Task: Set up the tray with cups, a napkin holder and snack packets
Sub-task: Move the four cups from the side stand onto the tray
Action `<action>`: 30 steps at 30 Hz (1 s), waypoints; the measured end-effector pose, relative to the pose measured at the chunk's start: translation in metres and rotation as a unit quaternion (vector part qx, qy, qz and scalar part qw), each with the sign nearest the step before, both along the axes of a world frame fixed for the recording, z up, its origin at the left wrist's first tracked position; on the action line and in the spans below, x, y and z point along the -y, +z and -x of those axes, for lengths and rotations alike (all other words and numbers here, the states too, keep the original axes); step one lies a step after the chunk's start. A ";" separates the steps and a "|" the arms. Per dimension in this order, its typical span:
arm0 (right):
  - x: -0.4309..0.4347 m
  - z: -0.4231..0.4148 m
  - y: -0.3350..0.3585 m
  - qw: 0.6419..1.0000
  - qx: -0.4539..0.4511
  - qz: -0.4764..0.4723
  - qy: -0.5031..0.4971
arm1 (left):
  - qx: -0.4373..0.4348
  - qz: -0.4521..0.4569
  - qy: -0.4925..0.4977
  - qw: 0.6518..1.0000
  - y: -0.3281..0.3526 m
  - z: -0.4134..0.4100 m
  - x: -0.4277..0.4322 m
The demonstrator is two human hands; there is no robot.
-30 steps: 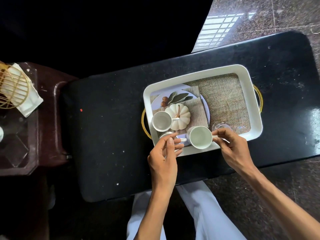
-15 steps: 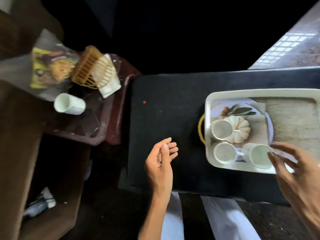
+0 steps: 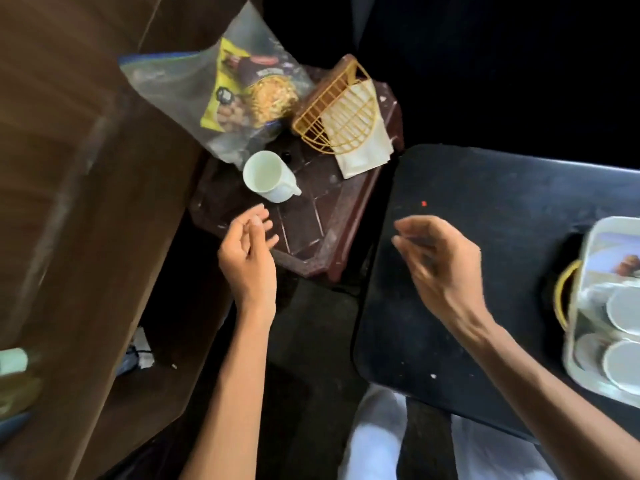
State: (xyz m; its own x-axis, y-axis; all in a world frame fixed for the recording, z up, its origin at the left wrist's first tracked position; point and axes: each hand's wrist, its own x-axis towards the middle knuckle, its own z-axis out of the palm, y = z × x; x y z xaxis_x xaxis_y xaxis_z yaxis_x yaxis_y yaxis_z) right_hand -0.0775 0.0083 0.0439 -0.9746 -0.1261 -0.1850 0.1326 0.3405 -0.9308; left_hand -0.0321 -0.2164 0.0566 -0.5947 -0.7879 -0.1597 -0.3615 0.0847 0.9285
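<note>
Hands apart & empty: left hand [image 3: 246,253] near cup [image 3: 268,176] (not touching), right hand [image 3: 439,262] over black table [image 3: 485,209].

Four cups [image 3: 269,176], one napkin holder [image 3: 337,114]

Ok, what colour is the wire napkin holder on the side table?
Golden yellow; the napkin holder shows best in the head view, with white napkins inside.

Both empty hands, left [image 3: 247,251] and right [image 3: 438,263], hover loosely curled near a white cup [image 3: 268,176], snack bag [image 3: 235,95] and napkin holder [image 3: 341,116], the tray [image 3: 585,306] at far right.
</note>
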 end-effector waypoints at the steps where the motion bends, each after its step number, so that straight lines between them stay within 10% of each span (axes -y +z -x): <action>1: 0.021 0.006 -0.001 1.000 -0.003 0.003 0.012 | 0.000 0.004 0.000 1.000 -0.002 0.007 0.013; 13: 0.172 0.044 -0.026 0.999 0.023 0.008 0.020 | -0.001 -0.071 0.010 0.997 -0.034 0.061 0.074; 30: 0.102 0.020 0.000 0.999 0.027 0.036 -0.009 | -0.025 -0.153 0.014 0.988 0.008 0.030 -0.009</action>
State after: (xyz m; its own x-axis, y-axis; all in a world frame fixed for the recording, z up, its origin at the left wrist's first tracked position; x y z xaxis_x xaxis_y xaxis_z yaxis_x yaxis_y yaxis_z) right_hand -0.0979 -0.0934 0.0436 -0.9659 -0.1233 -0.2276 0.1880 0.2706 -0.9442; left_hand -0.0621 -0.2078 0.0642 -0.5867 -0.7234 -0.3639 -0.3135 -0.2114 0.9258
